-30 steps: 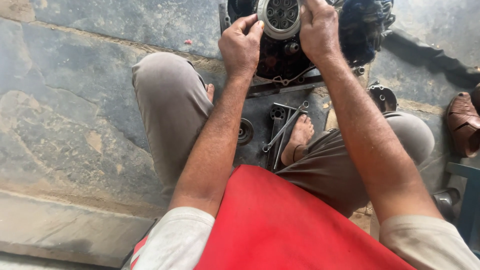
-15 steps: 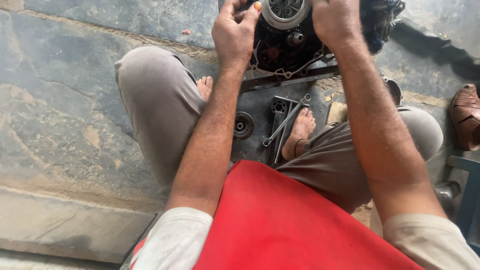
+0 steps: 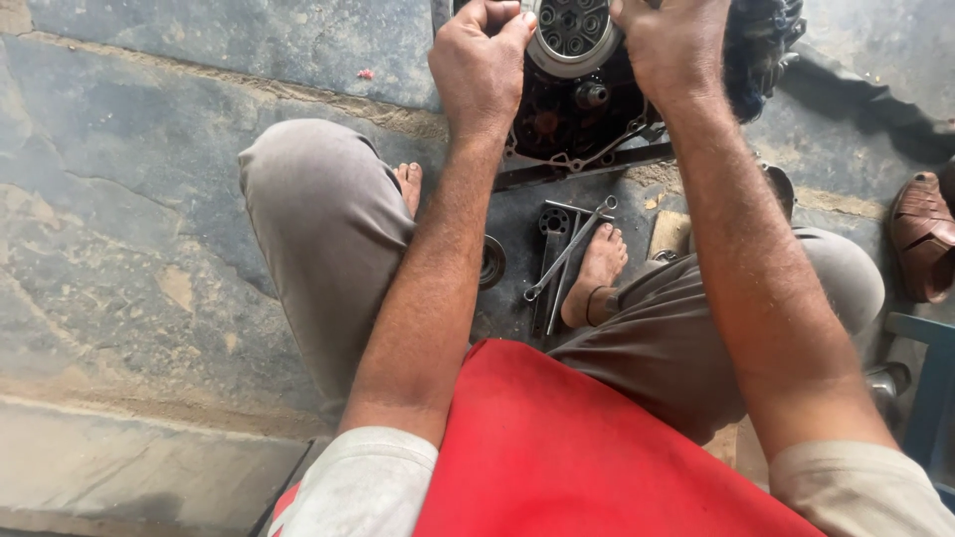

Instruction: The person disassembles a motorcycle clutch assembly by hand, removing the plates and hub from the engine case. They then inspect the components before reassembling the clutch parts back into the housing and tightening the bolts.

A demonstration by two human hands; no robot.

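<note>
Head view: left hand and right hand close around a round metal clutch plate on the far engine, seemingly seating it; spanners lie nearer.

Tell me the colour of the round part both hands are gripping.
Silvery metal with a dark centre: the round part, seen from the head camera.

Both bare forearms stretch straight forward from pale rolled sleeves, elbows nearly extended, wrists level. The left hand curls knuckles-up, fingers bent over and thumb tucked toward the right. The right hand mirrors it, back of the hand upward, fingers folded out of sight. The two grips sit close together, side by side.
</note>
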